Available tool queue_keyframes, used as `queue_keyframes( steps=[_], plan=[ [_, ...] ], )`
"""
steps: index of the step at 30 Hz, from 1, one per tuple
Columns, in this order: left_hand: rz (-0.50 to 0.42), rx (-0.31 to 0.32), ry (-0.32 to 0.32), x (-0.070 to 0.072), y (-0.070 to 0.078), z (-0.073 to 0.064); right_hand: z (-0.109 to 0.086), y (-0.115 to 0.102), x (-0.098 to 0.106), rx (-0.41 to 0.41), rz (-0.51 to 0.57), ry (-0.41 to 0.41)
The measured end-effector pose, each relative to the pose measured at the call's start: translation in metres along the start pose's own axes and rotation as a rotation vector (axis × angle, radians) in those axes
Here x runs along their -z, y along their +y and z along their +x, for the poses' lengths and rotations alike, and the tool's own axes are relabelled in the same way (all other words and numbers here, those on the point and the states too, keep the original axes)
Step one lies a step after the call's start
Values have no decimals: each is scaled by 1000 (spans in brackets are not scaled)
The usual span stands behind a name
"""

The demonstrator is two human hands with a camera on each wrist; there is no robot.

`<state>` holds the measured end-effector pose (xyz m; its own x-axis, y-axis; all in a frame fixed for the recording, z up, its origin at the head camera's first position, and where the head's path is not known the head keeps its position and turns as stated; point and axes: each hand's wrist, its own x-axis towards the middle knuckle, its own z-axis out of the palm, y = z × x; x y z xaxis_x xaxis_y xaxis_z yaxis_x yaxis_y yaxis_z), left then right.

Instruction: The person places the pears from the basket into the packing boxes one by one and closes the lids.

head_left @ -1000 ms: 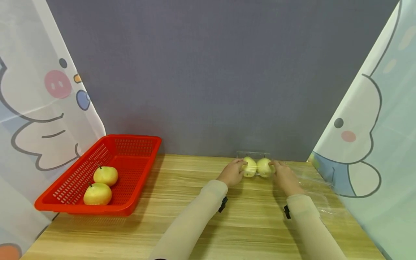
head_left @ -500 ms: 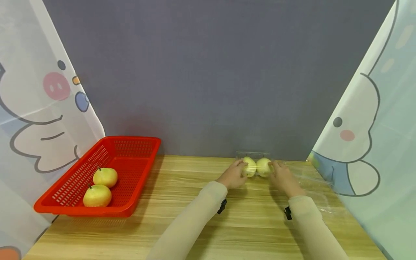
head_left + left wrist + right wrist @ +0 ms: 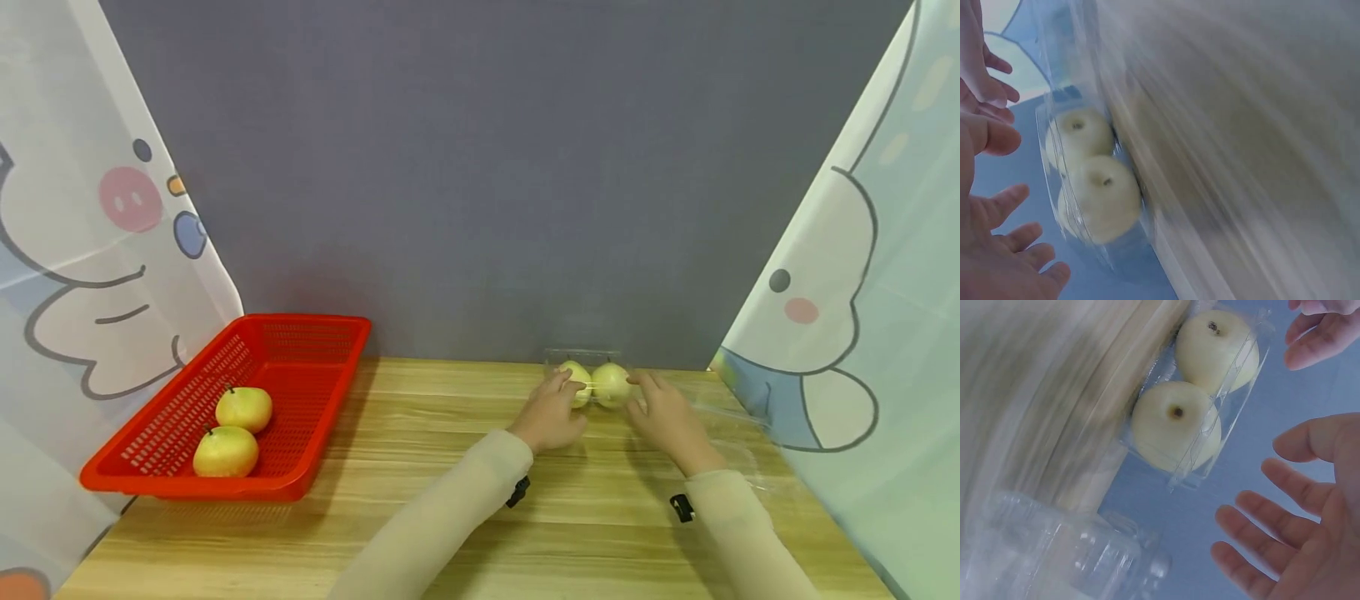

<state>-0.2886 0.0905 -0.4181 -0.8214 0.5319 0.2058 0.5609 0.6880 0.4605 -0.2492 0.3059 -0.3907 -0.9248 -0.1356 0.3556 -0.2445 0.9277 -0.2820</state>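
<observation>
Two pale yellow pears, a left one (image 3: pixel 1100 203) and a right one (image 3: pixel 611 386), sit side by side in a clear plastic box (image 3: pixel 1233 434) at the back of the table. Just left of the box is my left hand (image 3: pixel 550 414), its fingers spread. My right hand (image 3: pixel 670 422) is at the box's right front, fingers extended and thumb apart. Both wrist views show gaps between the hands and the box. The head view has the left fingers overlapping the left pear. Neither hand holds anything.
A red plastic basket (image 3: pixel 341 392) with two more yellow pears (image 3: pixel 243 408) stands at the left. More clear plastic containers (image 3: pixel 1079 556) lie at the right of the table. Behind the wooden table (image 3: pixel 420 467) rises a grey panel (image 3: pixel 480 183), with printed curtains at both sides.
Both hands have come away from the box. The right hand has drawn back toward the front right with its fingers spreading; the left has shifted slightly forward of the box. The pears stay in place.
</observation>
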Motion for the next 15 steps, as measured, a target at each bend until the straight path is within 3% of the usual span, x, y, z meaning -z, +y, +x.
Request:
queue_keyframes(
  steps=[9, 15],
  plan=[
    [-20, -94, -10, -15, 18, -5, -21, 12, 11, -28, -52, 15],
    [-6, -135, -82, -25, 34, -8, -37, 28, 22, -33, -78, 47]
  ],
)
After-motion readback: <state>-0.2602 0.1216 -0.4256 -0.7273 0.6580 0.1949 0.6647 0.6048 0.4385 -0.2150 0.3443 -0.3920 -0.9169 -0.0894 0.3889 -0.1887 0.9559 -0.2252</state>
